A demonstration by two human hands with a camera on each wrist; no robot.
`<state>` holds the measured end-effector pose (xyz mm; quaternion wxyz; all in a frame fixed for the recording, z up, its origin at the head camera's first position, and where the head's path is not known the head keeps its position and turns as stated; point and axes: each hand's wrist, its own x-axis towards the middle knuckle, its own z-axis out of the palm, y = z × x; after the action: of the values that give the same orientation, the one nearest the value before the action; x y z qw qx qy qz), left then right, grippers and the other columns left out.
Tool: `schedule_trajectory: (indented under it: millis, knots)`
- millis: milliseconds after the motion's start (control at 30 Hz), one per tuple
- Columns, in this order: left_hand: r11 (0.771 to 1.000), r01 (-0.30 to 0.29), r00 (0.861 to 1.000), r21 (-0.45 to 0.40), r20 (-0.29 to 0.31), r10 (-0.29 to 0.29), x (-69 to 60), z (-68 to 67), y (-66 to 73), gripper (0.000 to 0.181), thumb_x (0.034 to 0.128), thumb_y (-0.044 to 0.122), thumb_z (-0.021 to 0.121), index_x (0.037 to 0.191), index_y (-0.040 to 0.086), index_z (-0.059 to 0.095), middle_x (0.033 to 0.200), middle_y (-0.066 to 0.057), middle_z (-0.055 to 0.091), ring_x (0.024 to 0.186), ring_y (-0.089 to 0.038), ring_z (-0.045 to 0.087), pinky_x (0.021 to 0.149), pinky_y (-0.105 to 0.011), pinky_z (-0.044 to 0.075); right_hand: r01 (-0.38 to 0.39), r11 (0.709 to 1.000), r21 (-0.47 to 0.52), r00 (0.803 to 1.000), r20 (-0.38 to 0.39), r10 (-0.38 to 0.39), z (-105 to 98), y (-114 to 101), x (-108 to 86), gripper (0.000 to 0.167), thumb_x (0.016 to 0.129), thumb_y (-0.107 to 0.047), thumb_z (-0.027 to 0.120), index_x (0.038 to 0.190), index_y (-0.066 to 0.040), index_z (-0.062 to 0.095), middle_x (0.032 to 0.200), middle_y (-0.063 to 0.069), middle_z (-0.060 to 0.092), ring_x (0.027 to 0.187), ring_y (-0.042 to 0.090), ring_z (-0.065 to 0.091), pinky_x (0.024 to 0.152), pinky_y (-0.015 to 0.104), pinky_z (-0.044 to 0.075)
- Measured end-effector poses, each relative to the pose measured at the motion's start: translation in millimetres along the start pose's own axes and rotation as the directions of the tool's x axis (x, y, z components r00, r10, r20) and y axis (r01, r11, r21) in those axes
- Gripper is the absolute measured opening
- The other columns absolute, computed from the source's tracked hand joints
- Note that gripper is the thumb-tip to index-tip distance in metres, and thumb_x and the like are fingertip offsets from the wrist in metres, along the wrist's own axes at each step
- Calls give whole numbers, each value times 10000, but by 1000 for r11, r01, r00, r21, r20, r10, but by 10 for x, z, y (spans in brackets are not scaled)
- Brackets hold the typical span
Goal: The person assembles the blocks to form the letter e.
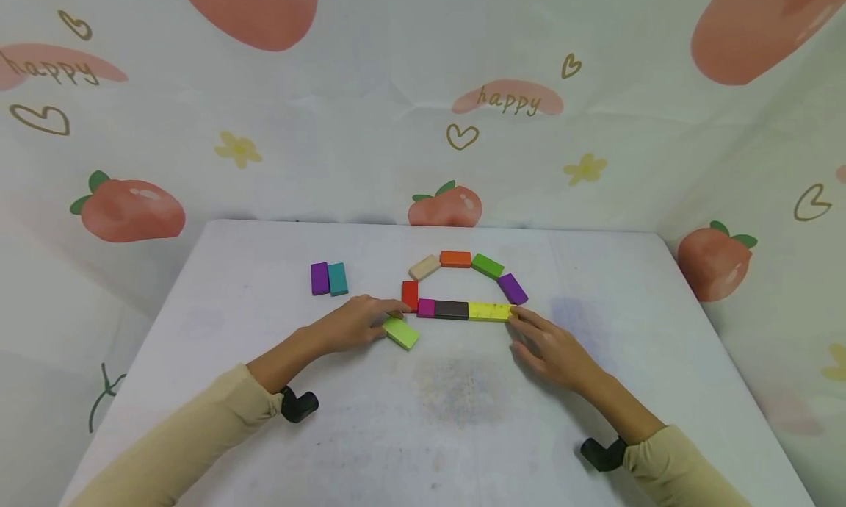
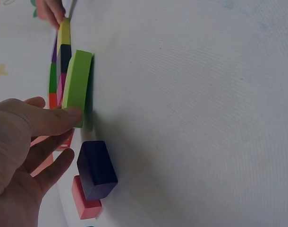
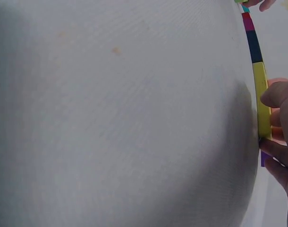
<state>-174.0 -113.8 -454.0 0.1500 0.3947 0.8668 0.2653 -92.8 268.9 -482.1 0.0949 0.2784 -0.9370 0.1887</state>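
On table [image 1: 370,433], near red block [image 1: 410,295]: lt-green block [image 1: 401,333]
L hand [image 1: 353,323]: thumb + fingers pinching that block
R hand [image 1: 548,349]: fingers approx. straight, touching yellow block [image 1: 485,311] (R end of row [image 1: 452,311])

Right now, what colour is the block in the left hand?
Light green block, clearest in the left wrist view.

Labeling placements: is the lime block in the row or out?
Out: head view shows lime block apart from the row, pinched by the left hand.
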Motion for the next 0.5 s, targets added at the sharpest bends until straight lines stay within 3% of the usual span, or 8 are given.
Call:
schedule_trajectory:
  millis: [267,500]
  knots:
    - [1000,-4,999,-8,-40,3,16,27,16,483,887,-58,674,1346,82,616,1263,-55,668,1156,-203,615,986,-397,505,26,1000,-3,999,-20,-26,4,12,-10,482,852,-132,769,1282,36,633,1402,190,550,1209,353,600,921,486,527]
    - [995,92,990,24,-112,-89,-11,36,54,553,849,18,753,1371,72,580,1173,-77,691,1063,-217,650,926,-366,543,22,1000,-11,1000,-11,-22,2,7,-8,486,857,-138,764,1290,35,629,1409,189,545,1216,354,594,923,487,525]
